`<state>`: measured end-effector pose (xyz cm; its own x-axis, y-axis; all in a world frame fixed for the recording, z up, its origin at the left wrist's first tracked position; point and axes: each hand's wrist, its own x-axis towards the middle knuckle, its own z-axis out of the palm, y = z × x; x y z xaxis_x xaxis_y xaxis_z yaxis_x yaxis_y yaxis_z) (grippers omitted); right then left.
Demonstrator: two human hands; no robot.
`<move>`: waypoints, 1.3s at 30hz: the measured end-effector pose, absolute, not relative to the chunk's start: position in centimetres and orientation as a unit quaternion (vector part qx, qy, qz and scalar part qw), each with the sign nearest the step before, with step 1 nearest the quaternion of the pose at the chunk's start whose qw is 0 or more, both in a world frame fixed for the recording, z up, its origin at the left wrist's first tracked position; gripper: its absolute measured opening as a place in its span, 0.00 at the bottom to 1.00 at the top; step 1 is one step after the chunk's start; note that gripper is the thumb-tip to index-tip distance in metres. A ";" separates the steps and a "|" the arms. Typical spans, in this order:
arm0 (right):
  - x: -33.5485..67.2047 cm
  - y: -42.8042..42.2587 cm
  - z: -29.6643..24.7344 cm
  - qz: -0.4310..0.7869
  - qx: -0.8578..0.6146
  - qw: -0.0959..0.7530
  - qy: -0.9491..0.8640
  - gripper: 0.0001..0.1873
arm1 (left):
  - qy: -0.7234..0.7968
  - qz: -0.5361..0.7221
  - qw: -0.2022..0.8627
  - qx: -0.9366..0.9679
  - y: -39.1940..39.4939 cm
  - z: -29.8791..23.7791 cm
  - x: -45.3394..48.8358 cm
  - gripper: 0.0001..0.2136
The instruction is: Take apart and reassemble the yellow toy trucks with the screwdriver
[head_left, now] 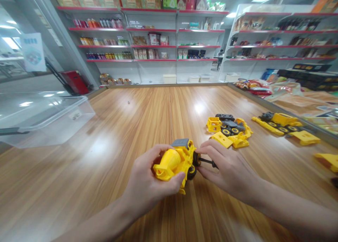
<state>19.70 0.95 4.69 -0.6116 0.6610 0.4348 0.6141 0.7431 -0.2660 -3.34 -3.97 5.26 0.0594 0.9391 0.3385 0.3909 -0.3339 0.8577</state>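
Note:
A yellow toy cement mixer truck (170,162) with a grey cab part and black wheels is tilted above the near middle of the wooden table. My left hand (148,177) is closed around its mixer drum and side, thumb on the near edge. At the truck's right side, the fingertips of my right hand (224,164) pinch a black toy wheel (196,159) with a yellow hub. A thin black rod (206,161) runs from that wheel's hub toward my right palm; its far end is partly hidden, and I cannot tell what it is.
Yellow and black toy vehicle parts (229,129) lie to the right, with another group (285,124) farther right. A clear plastic bin (71,118) stands at the left. Packaged goods (253,85) sit beyond the right edge. Stocked shelves (155,30) line the back.

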 end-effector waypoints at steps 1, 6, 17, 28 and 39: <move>19.7 1.0 4.8 0.044 -0.353 0.265 -0.896 0.15 | 0.502 0.470 0.284 0.668 -3.9 5.2 -3.3 0.18; 19.8 1.0 5.3 0.049 -0.372 0.242 -0.895 0.12 | 0.539 0.476 0.260 0.645 -3.6 5.3 -3.5 0.17; 19.7 0.3 6.3 0.032 -0.405 0.058 -0.912 0.05 | 0.556 0.479 0.273 0.622 -3.5 5.5 -3.3 0.17; 20.1 0.6 5.5 0.060 -0.444 0.146 -0.882 0.03 | 0.499 0.546 0.483 0.468 -3.3 6.1 -3.2 0.12; 19.7 0.2 4.9 0.144 -0.323 0.248 -0.902 0.07 | 0.290 0.454 0.800 0.263 -3.3 6.0 -3.7 0.17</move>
